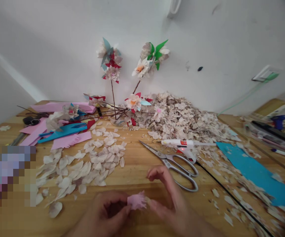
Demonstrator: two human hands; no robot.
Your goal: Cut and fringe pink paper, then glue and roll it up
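A small fringed pink paper piece (137, 201) is pinched between the thumb and fingers of my left hand (108, 210), its cut strips pointing right. My right hand (170, 200) is at the fringe's right end, with the thumb by the strip tips and the index finger raised and curved, apart from the thumb. Just beyond my right hand lie metal scissors (168, 161), pointing to the far left. Behind them a white glue gun (179, 143) rests on its side with a small red light on. Loose pale petals (103, 161) spread over the wooden table ahead of my left hand.
A large heap of dried petals (172, 115) lies against the wall. Finished flowers on stems (113, 72) lean there. Pink paper strips (70, 140) and blue paper (64, 131) lie left; a blue sheet (256, 174) lies right. The glue gun's black cord (231, 194) crosses the right side.
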